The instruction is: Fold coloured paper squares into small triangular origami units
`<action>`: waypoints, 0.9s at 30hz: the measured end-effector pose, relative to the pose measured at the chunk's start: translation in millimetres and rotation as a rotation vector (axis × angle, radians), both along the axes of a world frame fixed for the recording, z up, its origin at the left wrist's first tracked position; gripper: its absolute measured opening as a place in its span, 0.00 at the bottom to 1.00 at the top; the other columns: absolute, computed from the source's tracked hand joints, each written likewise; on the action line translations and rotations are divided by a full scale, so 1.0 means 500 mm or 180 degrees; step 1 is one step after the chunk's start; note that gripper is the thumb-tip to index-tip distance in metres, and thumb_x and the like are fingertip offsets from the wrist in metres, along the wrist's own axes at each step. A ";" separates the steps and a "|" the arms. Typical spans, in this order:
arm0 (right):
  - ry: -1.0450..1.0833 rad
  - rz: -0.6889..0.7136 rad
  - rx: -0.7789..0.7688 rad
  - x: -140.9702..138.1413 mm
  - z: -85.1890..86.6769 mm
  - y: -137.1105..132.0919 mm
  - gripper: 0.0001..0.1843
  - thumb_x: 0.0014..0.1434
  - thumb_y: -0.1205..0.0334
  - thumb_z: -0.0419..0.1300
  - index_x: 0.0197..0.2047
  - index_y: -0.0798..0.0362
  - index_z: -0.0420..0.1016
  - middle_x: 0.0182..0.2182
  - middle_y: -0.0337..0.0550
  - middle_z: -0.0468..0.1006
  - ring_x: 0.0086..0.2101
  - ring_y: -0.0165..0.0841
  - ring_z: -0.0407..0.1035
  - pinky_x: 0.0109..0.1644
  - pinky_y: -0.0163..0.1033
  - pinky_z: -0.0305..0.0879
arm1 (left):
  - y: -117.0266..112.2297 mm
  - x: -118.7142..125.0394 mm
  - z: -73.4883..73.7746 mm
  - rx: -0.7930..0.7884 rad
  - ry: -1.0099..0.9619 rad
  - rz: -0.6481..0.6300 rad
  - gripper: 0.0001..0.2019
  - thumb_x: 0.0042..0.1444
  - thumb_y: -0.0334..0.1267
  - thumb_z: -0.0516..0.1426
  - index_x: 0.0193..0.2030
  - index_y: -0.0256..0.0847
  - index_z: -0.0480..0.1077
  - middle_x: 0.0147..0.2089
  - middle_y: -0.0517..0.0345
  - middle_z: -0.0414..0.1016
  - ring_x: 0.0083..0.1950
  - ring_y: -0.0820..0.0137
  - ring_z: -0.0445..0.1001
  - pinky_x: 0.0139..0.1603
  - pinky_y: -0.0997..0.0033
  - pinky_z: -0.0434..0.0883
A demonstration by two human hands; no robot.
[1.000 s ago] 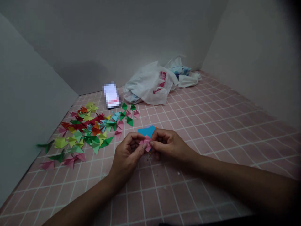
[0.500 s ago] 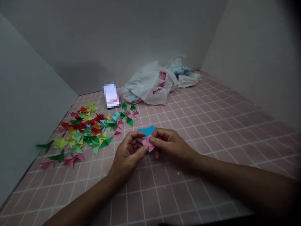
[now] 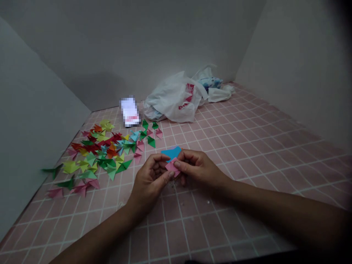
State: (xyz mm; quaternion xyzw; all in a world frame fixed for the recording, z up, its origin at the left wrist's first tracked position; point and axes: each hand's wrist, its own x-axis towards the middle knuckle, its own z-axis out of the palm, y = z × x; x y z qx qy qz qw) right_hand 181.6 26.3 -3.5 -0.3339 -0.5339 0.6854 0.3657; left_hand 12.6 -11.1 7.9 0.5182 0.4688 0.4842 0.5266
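Note:
A small folded piece of pink origami paper [image 3: 172, 167] is pinched between my two hands at the middle of the view. My left hand [image 3: 154, 172] grips its left and lower edge with thumb and fingers. From the right, my right hand [image 3: 196, 165] presses its thumb on the paper's face, the fingers curled behind. Just beyond, blue paper [image 3: 172, 153] lies on the table, partly hidden by my fingers. To the left spreads a heap of folded paper cranes [image 3: 111, 150] in red, orange, yellow, green, light blue and pink.
Behind the cranes a phone [image 3: 130, 111] with a lit, blurred screen rests on the pink checked tablecloth [image 3: 247, 146]. A white plastic bag [image 3: 173, 97] with red print sits at the back. Beside it lies a blue-and-white packet [image 3: 210, 82]. Grey walls [image 3: 165, 44] enclose the table.
Hardly anything differs. Both hands keep hold of the pink paper in the same place, with only a very slight shift of the right thumb.

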 end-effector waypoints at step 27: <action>0.0079 0.0261 0.0026 0.002 0.001 -0.008 0.17 0.62 0.51 0.61 0.28 0.54 0.69 0.19 0.35 0.72 0.20 0.26 0.66 0.26 0.32 0.61 | -0.007 0.002 0.005 0.0085 0.0230 0.0036 0.04 0.56 0.33 0.62 0.37 0.38 0.72 0.30 0.62 0.77 0.30 0.78 0.76 0.31 0.81 0.74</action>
